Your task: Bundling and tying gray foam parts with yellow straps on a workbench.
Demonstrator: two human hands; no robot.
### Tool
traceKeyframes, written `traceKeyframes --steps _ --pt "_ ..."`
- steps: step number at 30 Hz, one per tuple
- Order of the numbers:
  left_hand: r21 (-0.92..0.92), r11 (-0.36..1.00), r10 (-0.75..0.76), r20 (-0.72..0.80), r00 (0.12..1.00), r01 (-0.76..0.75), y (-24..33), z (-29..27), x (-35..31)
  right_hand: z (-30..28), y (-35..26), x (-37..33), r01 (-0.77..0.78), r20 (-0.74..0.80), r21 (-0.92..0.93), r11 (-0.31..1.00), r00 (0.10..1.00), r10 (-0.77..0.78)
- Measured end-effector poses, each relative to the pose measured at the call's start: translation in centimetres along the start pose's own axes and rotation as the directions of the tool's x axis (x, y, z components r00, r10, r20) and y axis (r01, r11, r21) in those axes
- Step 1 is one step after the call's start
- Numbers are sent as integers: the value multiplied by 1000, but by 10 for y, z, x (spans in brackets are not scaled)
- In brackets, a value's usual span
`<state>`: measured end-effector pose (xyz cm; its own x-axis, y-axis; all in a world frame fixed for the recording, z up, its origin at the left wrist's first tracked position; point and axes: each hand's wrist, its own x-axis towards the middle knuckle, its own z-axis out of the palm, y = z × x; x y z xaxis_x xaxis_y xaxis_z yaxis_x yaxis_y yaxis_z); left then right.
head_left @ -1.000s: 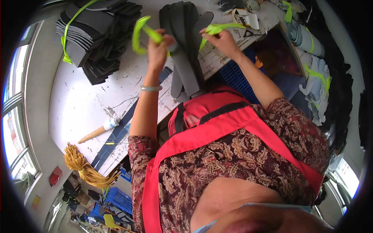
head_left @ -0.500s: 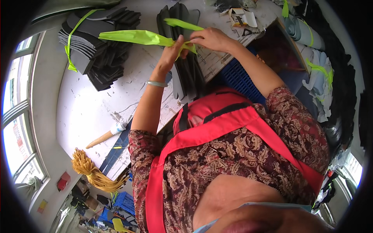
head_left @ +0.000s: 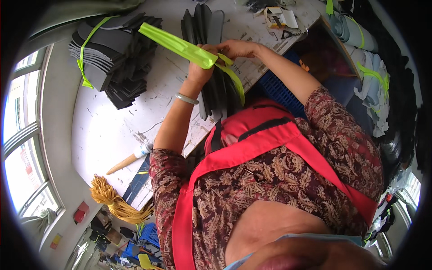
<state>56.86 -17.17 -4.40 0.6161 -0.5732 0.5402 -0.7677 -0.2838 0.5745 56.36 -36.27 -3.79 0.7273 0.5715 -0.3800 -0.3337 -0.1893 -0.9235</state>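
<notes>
A bundle of long dark grey, flat pieces [head_left: 215, 96] lies on the white table near its front edge. Around its middle runs a bright yellow-green strip [head_left: 175, 45], one end stretching to the upper left and the other hanging down over the pieces' right side. My left hand [head_left: 203, 67], a pale bangle on its wrist, is closed on the strip above the bundle. From the right, my right hand [head_left: 238, 48] pinches the strip close beside it. The fingertips of both hands are partly hidden where they meet.
At the left a stack of grey curved pieces [head_left: 96, 58] is tied with a green strip. A wooden-handled tool [head_left: 122, 164] and a tan bundle of cords [head_left: 119, 207] lie along the table's near left. A small open box [head_left: 281, 18] sits far right; a blue crate [head_left: 281, 92] stands below the edge.
The strip's long end has swung upward and now crosses over my left hand. Its other end has gone from above the right hand to hanging down toward me. My left hand has turned.
</notes>
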Motion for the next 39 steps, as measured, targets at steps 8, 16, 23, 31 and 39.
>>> traceKeyframes --steps 8,16,23,31,39 --pt "-525 672 -572 77 816 521 5 -7 2 5 24 8 277 -608 -446 851 603 -516" --pt "-428 517 -686 310 658 741 -25 -10 -42 -16 0 -23 121 -438 79 989 896 -75" --pt "-698 246 -769 283 574 673 -12 20 -8 6 6 -12 114 -318 175 978 947 -54" --pt "-948 -149 -911 242 333 280 -86 10 -63 -47 13 -78 -327 -487 -618 715 873 -21" --pt "-939 -305 -891 340 299 160 -80 24 -56 -35 22 -70 287 -343 606 742 936 -82"
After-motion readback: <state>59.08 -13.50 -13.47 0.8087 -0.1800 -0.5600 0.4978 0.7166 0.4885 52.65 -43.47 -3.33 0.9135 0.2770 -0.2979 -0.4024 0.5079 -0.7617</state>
